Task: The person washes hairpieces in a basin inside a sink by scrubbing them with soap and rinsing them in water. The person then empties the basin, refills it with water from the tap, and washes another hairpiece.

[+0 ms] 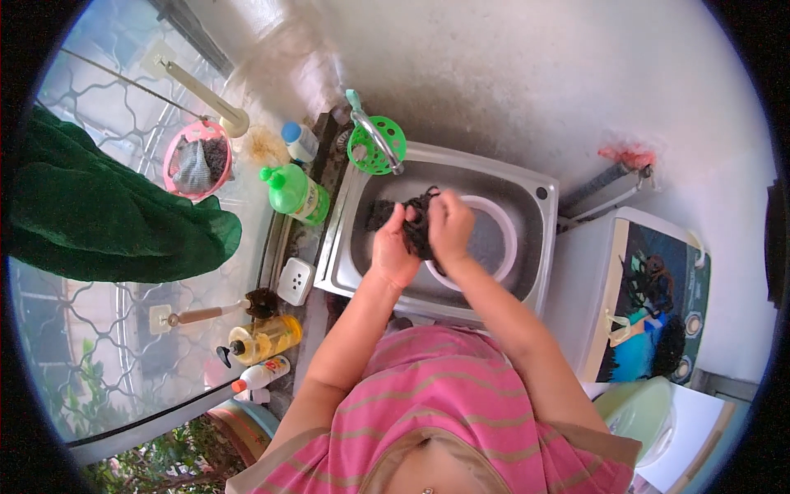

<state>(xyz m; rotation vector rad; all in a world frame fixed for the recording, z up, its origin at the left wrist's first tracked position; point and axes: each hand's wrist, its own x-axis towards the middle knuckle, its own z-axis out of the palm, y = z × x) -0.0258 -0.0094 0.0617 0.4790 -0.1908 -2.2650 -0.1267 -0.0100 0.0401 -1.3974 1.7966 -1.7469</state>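
Note:
Over the sink (539,177), both my hands work on a black, crumpled bundle with curly, stringy strands (418,235); its exact kind does not show. My left hand (393,251) grips it from the left, thumb pointing up. Closed against its right side is my right hand (451,229), slightly smeared by motion, its fingers curled in. A dark part of the bundle hangs past my left hand toward the sink's left wall. Below and to the right, a round pale basin (512,239) rests inside the sink, partly hidden by my right forearm.
A curved faucet (380,142) and green perforated basket (395,129) stand at the sink's far left corner. Along the left ledge are a green bottle (288,193), white soap dish (295,281) and yellow pump bottle (276,336). Dark green cloth (123,198) hangs left; a washing machine (597,280) stands right.

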